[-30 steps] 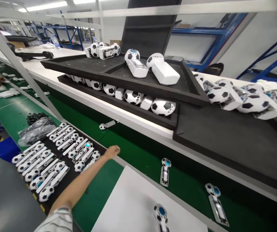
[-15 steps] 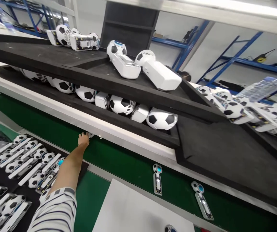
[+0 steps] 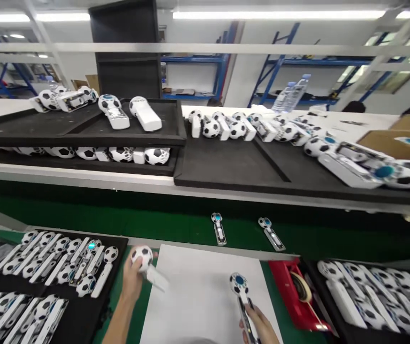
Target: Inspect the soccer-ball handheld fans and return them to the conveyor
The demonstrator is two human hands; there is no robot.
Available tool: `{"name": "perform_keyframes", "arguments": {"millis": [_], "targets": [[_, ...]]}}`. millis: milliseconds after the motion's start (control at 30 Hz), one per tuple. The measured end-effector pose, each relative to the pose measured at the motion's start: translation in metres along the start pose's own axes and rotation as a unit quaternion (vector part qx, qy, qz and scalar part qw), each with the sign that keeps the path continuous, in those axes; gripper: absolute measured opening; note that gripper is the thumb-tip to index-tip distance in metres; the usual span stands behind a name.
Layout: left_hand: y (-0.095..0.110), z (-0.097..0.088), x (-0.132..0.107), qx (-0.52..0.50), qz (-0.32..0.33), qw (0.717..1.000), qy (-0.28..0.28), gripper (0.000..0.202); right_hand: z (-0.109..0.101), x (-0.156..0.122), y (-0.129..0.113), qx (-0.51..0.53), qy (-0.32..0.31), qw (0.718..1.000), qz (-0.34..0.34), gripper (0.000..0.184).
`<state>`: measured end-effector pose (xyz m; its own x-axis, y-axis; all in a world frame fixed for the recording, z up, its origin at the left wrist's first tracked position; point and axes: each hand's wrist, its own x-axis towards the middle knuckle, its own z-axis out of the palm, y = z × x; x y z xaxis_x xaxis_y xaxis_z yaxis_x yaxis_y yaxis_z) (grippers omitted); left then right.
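My left hand (image 3: 132,276) is closed around a white handheld device with a soccer-ball head (image 3: 142,258), held over the left edge of a white sheet (image 3: 194,286). Its white handle points down to the right and is blurred. Near the sheet's right side, my right hand (image 3: 262,327) grips the handle of an open-backed soccer-ball device (image 3: 239,284). Its ball head has a blue centre and faces up, and inner parts show along the handle. Beyond the sheet, an open-backed device (image 3: 219,230) and another similar device (image 3: 271,235) lie on the green belt.
Black trays of soccer-ball devices stand at left (image 3: 115,243) and right (image 3: 351,329). A red tape dispenser (image 3: 287,291) lies right of the sheet. Across the back runs a raised shelf (image 3: 147,179) with more black trays (image 3: 226,165) and devices. Cardboard boxes (image 3: 380,138) sit far right.
My left hand has come back from under the shelf edge, now with a soccer-ball device in it. My right hand has come into view holding another device. The view has levelled and turned right.
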<state>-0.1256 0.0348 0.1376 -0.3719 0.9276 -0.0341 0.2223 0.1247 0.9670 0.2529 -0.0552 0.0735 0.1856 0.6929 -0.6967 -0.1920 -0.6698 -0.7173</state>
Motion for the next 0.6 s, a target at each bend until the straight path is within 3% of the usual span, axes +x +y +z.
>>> {"name": "perform_keyframes", "arguments": {"millis": [33,67,133,167,233,300,400,600], "targets": [[0.005,0.013,-0.026,-0.157,-0.067,0.985,-0.036,0.053,0.002,-0.003,0.001,0.019,-0.006,1.0,-0.007,0.049],[0.01,0.028,-0.049,-0.281,-0.133,0.947,-0.078,0.051,0.003,-0.005,0.001,0.034,-0.011,0.999,-0.016,0.049],[0.018,0.058,-0.085,-0.428,-0.252,0.85,-0.173,0.048,0.003,-0.011,0.001,0.054,-0.025,0.998,-0.031,0.048],[0.021,0.073,-0.098,-0.443,-0.3,0.816,-0.219,0.047,0.002,-0.014,0.001,0.059,-0.032,0.997,-0.031,0.049],[0.025,0.097,-0.116,-0.416,-0.374,0.779,-0.284,0.047,-0.002,-0.019,0.004,0.065,-0.043,0.997,-0.028,0.048],[0.027,0.114,-0.128,-0.378,-0.416,0.769,-0.306,0.049,-0.008,-0.025,0.009,0.075,-0.043,0.996,-0.03,0.048],[0.031,0.129,-0.14,-0.328,-0.438,0.777,-0.311,0.056,-0.015,-0.031,0.018,0.09,-0.039,0.994,-0.04,0.046],[0.059,0.138,-0.155,-0.22,-0.464,0.806,-0.295,0.067,-0.019,-0.035,0.016,0.113,-0.043,0.99,-0.069,0.04]]}}
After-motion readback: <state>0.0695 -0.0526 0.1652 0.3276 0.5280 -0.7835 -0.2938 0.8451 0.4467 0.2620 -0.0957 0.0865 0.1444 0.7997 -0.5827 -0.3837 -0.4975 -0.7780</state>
